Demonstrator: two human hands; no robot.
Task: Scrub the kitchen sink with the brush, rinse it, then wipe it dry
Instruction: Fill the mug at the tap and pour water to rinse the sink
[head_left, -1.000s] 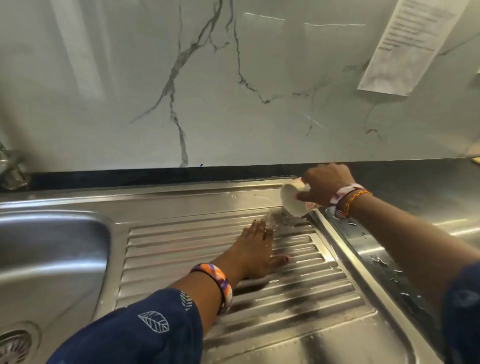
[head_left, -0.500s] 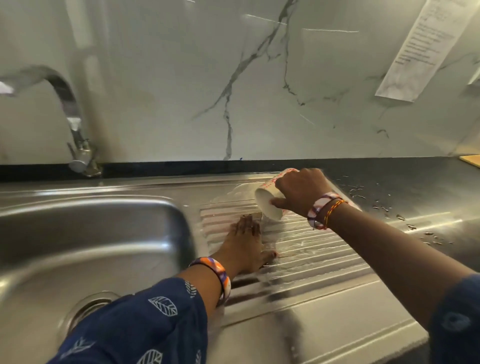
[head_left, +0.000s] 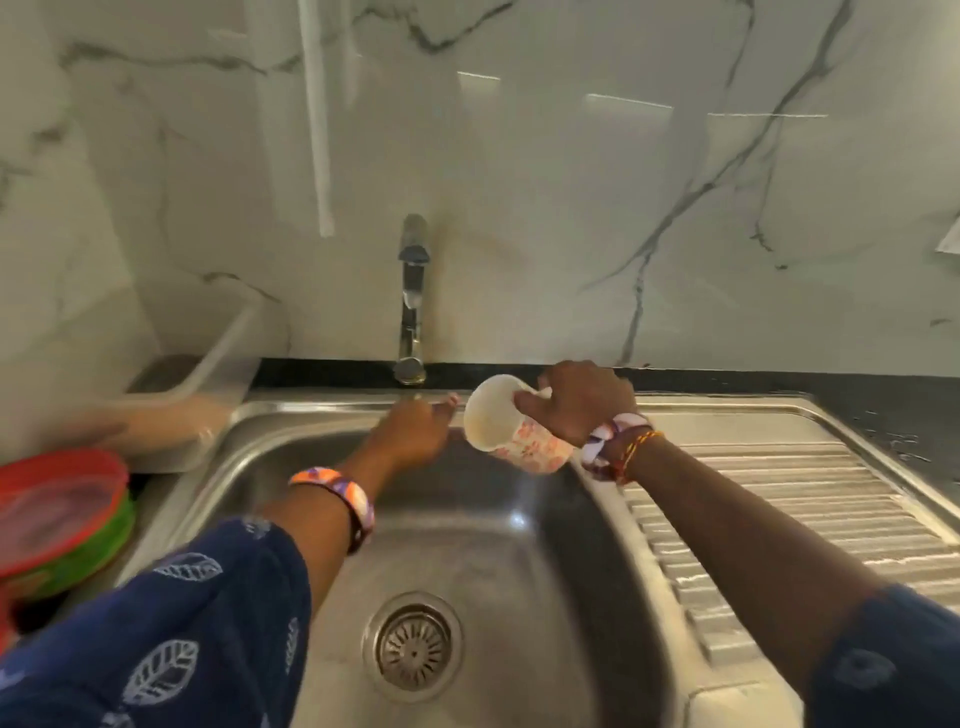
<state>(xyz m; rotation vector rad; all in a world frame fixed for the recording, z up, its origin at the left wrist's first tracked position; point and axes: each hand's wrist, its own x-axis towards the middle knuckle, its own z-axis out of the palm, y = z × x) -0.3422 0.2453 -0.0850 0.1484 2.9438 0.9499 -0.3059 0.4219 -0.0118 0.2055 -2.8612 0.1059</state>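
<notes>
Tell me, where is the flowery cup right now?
In the head view, the flowery cup is tipped on its side in the right hand, over the sink basin's back right corner, just right of the tap.

The left hand is blurred at the sink's far rim; how its fingers lie cannot be told. The right hand covers part of the cup. The clear tub at left is smeared by motion, its contents unreadable. The stacked lids and a paper run off the picture's edges. Both sleeves are cut off below.
</notes>
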